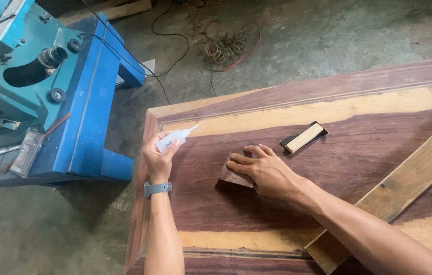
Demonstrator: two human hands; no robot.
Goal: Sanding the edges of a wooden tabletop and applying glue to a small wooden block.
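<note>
Below, two hands at work on a broad two-toned wooden slab (358, 132).

Left hand (159, 155), wristband (157, 189) on the wrist, fingers curled shut round a small white squeeze bottle (173, 138), nozzle tilted up and rightward over the slab's near corner, presumably kept off the wood so nothing drips. Right hand (264, 170) laid flat, fingers spread and pressing down on a small dark wood piece (231, 175) near the slab's middle, seemingly to hold it from sliding. Just beyond, a pale wooden block on a dark pad (303, 137), apart from both hands. Rough plank (404, 188) lying diagonally across the slab at right. Blue machine stand (86, 102) and coiled cable (226, 48) on the concrete floor (297, 40), well apart.
</note>
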